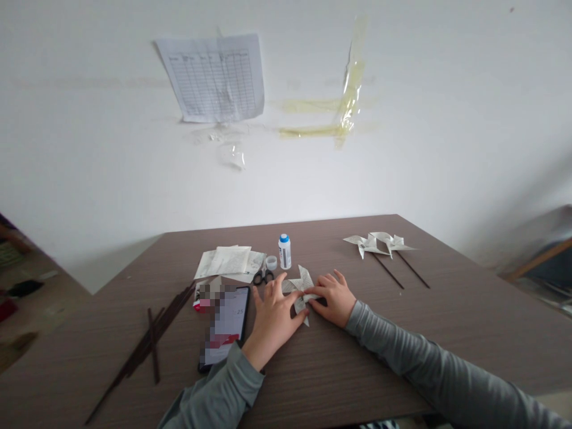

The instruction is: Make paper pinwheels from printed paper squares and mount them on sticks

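Note:
Between my hands, just above or on the table, is a paper pinwheel [304,280] with pointed blades and faint print. My left hand [277,310] pinches its near left side with thumb and forefinger; the other fingers are spread. From the right, my right hand [334,298] has its thumb and fingertips closed on the pinwheel near its centre. The fingertips cover the middle of the paper. Right behind my left hand lie scissors [263,276] with black handles. A white bottle with a blue cap [285,252] stands upright behind the pinwheel, beside a small clear round cap [271,262].
Two finished-looking pinwheels on dark sticks [367,244] lie at the back right. Paper sheets [230,261] are at the back left. A phone [226,328] lies left of my left hand, near a pile of dark sticks [152,333]. The wall bounds the table's [447,333] far edge.

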`<state>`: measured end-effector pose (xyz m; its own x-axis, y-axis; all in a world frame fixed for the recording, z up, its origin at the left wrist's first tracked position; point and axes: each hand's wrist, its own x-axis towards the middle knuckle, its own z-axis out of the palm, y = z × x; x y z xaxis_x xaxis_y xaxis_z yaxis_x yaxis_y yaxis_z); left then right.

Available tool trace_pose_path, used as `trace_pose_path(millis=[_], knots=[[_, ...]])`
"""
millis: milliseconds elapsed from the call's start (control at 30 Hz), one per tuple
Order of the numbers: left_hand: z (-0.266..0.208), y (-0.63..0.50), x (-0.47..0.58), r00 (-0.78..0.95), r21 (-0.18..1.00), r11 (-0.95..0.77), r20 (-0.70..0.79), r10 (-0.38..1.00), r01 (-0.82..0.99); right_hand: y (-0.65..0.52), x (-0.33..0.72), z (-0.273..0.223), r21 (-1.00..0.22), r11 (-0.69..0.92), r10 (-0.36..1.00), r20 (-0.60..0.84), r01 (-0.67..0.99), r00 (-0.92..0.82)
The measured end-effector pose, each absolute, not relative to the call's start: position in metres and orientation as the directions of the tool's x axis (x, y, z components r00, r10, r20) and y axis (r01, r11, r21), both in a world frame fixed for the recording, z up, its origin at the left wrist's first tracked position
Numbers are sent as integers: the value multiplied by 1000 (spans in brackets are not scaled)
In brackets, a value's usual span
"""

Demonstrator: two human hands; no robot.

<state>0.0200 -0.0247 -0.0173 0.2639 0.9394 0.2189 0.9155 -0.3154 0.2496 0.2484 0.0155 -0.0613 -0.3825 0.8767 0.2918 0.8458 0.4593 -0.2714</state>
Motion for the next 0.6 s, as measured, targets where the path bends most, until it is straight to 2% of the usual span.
trace_pose_path(millis=[233, 600], knots=[[-15, -24, 21, 253, 240, -295, 189, 949, 925, 10, 247, -57, -270, 462, 875, 297, 845, -383], [-22, -23, 19, 270, 247, -328, 243, 932, 912, 16, 251, -63, -298, 483, 864, 314, 823, -394]])
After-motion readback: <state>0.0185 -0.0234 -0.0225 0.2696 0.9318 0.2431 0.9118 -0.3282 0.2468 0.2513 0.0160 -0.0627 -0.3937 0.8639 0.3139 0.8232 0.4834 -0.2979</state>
